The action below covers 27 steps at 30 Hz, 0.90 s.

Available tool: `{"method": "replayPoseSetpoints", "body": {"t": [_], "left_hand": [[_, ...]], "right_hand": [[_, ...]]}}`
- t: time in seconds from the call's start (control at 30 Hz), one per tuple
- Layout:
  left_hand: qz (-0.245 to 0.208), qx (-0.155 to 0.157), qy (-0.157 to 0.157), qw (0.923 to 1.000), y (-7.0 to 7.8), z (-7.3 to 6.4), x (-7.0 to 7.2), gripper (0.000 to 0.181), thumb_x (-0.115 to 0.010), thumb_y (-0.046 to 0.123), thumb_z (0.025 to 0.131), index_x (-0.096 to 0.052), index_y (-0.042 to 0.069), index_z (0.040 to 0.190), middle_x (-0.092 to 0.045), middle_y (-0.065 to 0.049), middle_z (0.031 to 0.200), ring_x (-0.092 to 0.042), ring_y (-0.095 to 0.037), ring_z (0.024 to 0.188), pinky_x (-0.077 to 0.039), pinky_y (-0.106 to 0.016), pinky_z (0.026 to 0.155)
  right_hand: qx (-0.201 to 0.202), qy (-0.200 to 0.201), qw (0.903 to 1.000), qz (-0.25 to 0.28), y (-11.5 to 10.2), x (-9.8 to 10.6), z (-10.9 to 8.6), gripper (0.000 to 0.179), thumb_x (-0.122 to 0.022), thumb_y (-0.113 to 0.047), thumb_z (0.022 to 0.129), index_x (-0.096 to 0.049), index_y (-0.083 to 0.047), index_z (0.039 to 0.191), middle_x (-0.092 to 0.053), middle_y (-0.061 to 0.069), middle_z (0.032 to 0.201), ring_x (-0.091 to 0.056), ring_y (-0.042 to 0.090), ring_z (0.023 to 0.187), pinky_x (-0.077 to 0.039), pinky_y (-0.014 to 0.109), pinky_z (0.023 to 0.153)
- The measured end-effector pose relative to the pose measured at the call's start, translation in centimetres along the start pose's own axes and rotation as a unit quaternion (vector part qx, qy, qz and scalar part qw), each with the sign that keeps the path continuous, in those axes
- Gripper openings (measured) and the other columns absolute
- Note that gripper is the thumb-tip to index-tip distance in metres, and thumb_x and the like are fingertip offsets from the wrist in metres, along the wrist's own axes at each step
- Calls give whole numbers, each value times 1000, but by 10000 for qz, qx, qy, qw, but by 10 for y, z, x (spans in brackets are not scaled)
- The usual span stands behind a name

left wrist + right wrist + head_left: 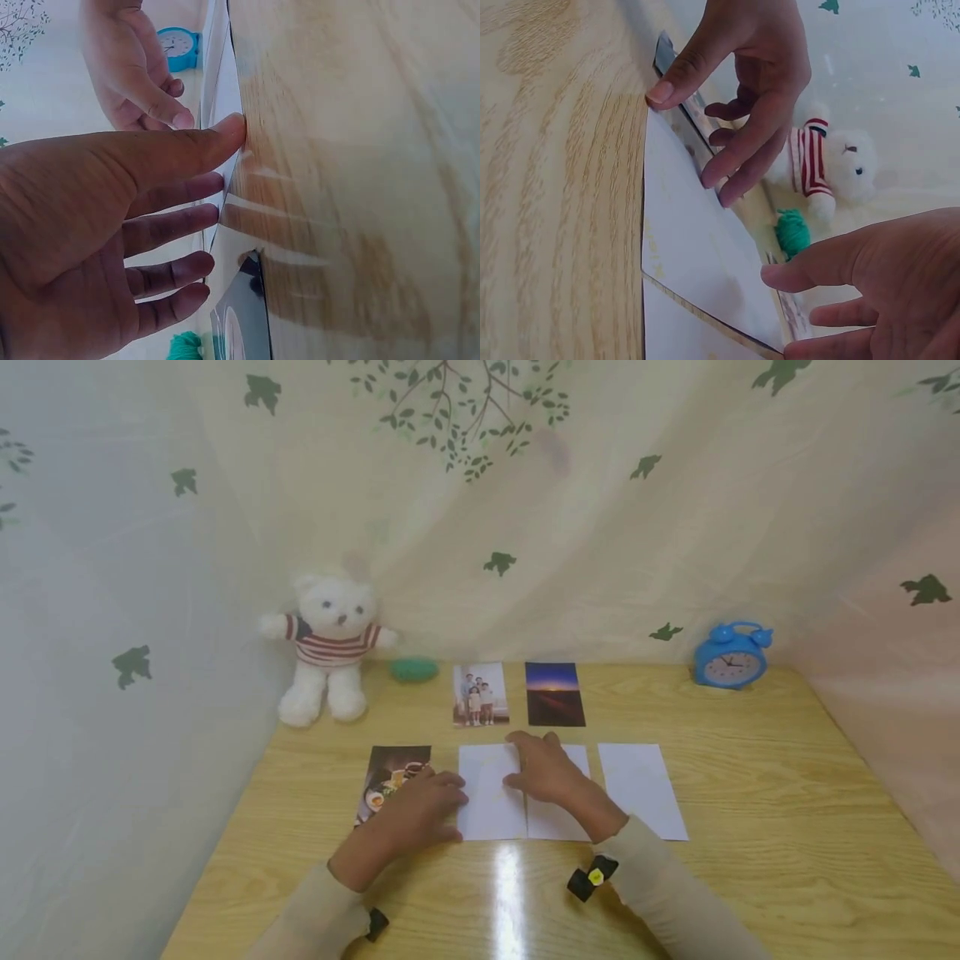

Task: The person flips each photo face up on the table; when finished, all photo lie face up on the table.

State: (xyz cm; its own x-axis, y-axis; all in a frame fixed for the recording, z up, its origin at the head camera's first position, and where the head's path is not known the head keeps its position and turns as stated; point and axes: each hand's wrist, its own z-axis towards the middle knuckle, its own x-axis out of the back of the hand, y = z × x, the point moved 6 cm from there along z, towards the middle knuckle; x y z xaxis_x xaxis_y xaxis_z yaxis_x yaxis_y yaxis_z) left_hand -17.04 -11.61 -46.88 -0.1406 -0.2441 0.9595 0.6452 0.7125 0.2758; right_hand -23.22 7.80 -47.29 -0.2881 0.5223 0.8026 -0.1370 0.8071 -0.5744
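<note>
A white blank-faced card (487,793) lies on the wooden table between the two hands. At its left edge is my left hand (420,814), thumb at the near corner and fingertips along the side. My right hand (553,768) is over its right side, thumb (780,277) and fingertips at the far right part of the card. Beside it, across a thin gap, lies a second white card (558,818), partly under the right hand. A third white card (641,789) is further right. The left hand partly covers a food photo (375,777).
Behind the row lie a family photo (480,693) and a sunset photo (555,693). A white teddy bear (330,647) in a striped sweater sits back left, next to a green yarn ball (414,670). A blue alarm clock (731,658) stands back right, before a printed curtain (600,552).
</note>
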Motion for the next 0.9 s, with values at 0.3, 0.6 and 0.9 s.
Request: {"method": "replayPoseSetpoints", "body": {"t": [0.3, 0.6, 0.9], "left_hand": [[177, -34, 0, 9998, 1, 0, 2, 44, -89, 30, 80, -76, 8, 115, -72, -11, 132, -63, -29, 108, -52, -37, 92], [309, -15, -11, 9995, 3, 2, 4, 46, -91, 32, 77, -77, 9, 115, -73, -9, 132, -62, -28, 107, -50, -36, 90], [353, -33, -80, 9993, 4, 2, 6, 45, -91, 31, 77, -77, 9, 114, -74, -8, 130, -64, -27, 112, -49, -36, 93]], "right_hand": [[107, 112, 9999, 37, -1, 0, 4, 65, -83, -22, 90, -57, -8, 148, -71, 13, 134, -54, 40, 121, -53, 54, 99], [12, 6, 9969, 787, 1, -5, 11, 61, -80, -21, 90, -57, -8, 145, -72, 16, 133, -53, 37, 123, -51, 54, 102], [45, 325, 9894, 1414, 9, 3, 21, 44, -76, -11, 93, -64, -6, 136, -67, 22, 126, -66, 36, 115, -59, 47, 92]]}}
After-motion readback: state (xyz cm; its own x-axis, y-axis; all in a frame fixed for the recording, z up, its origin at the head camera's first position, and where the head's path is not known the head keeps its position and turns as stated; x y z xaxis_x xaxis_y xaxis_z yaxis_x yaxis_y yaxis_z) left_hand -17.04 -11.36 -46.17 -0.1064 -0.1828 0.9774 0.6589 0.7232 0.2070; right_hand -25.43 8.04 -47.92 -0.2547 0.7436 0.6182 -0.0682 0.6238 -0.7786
